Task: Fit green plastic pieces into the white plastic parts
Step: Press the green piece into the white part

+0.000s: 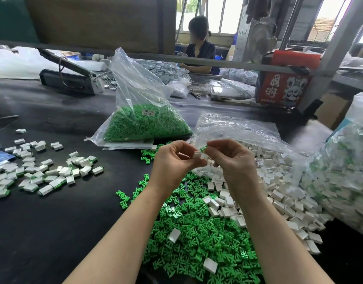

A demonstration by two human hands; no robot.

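Observation:
My left hand (172,162) pinches a small white plastic part (197,155) between thumb and fingers. My right hand (234,160) pinches a green plastic piece (203,149) just above and right of that part, its tip almost touching the part's open end. Both hands hover above a loose heap of green pieces (197,228) on the black table. A pile of empty white parts (279,189) spills from a clear bag at the right.
Several finished white parts with green inserts (43,171) lie scattered at the left. A clear bag of green pieces (143,124) stands behind my hands. Another bag of assembled parts (344,177) sits far right. A person works across the table (33,212).

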